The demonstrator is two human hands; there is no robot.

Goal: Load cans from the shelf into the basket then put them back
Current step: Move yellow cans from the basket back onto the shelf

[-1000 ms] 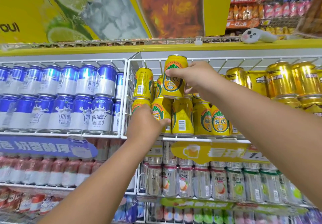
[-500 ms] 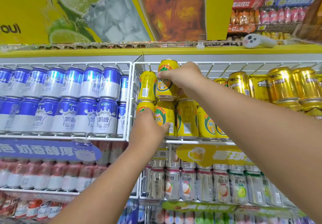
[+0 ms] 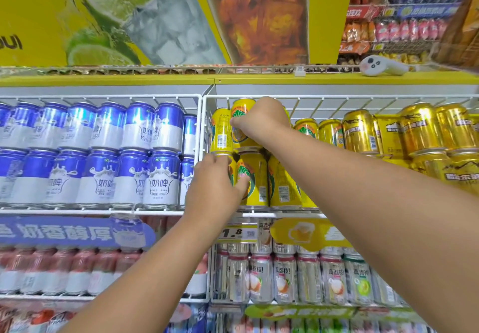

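Note:
My right hand (image 3: 261,123) grips a yellow can (image 3: 241,110) with a green logo in the upper row of the wire shelf (image 3: 259,215). The can stands on top of the lower yellow cans (image 3: 256,180), right beside another upper yellow can (image 3: 220,130) at the compartment's left end. Below it, my left hand (image 3: 215,190) is curled round the leftmost lower yellow can, which it mostly hides, with the thumb against the neighbouring can. No basket is in view.
Blue-and-white cans (image 3: 103,151) fill the compartment to the left, behind a white wire divider (image 3: 201,130). Gold cans (image 3: 420,130) are stacked to the right. Silver lychee cans (image 3: 282,281) and pink cans (image 3: 77,268) line the shelf below. A white device (image 3: 383,66) lies on the top ledge.
My right hand carried the yellow can from in front of the shelf in and down onto the lower row. My left hand stayed on the lower-left can.

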